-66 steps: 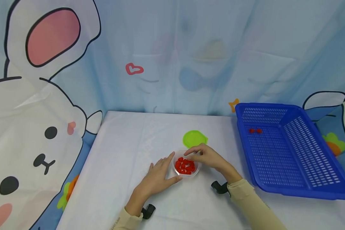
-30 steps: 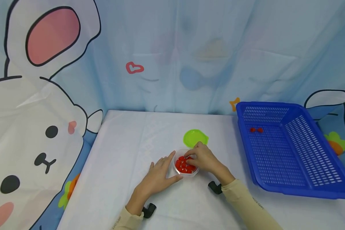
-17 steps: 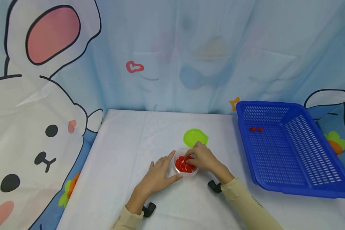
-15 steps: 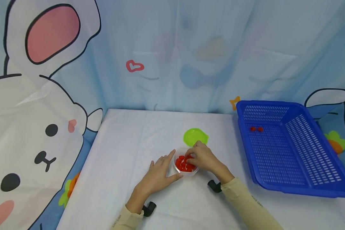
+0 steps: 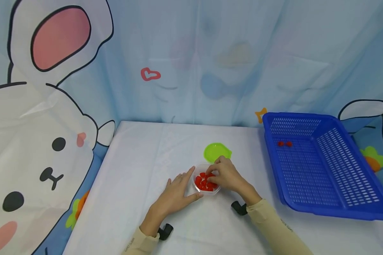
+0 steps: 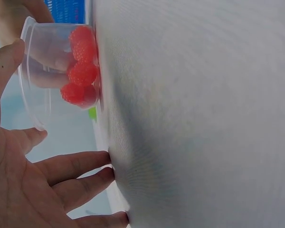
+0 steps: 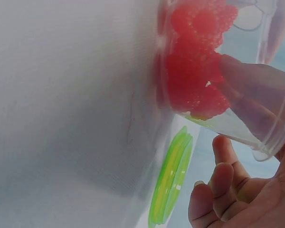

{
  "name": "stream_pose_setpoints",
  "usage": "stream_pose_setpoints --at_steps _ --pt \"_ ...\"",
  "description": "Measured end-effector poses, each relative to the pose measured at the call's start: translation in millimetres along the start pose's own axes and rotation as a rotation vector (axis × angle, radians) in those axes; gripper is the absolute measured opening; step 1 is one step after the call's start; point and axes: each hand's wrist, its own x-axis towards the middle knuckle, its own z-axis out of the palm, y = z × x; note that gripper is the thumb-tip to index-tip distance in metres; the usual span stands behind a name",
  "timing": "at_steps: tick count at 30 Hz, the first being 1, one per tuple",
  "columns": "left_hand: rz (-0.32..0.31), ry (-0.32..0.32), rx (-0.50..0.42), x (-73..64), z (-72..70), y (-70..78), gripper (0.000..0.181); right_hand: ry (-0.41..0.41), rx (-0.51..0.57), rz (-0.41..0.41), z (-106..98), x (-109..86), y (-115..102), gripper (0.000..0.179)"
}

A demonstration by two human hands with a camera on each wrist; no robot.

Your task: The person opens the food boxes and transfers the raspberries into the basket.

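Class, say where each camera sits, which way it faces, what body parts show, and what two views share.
Head: on the head, facing forward and down at the white table; left hand, right hand and sleeves show.
Left wrist: on that wrist, facing the clear plastic cup; left hand and part of right hand show.
Right wrist: on that wrist, facing the same cup; right hand shows.
Shared by both wrist views: the cup with raspberries.
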Motion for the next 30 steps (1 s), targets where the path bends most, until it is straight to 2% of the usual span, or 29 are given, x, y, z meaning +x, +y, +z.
stream_pose_setpoints --at_steps 8,19,24,30 --pt "0.004 -0.001 0.012 0.8 1.7 -0.4 0.093 0.023 0.162 -0.002 -5 -5.5 4 0.012" --pt "0.011 0.01 0.008 -0.5 0.5 0.1 0.093 0.079 0.316 -0.03 -19 -13.0 11 0.014" --pt "0.007 0.014 0.007 0.1 1.5 0.0 0.092 0.1 0.341 -0.044 -33 -18.5 8 0.016" --pt "-0.003 0.011 -0.006 0.2 1.4 0.1 0.092 0.163 0.351 -0.066 -59 -28.2 2 0.019"
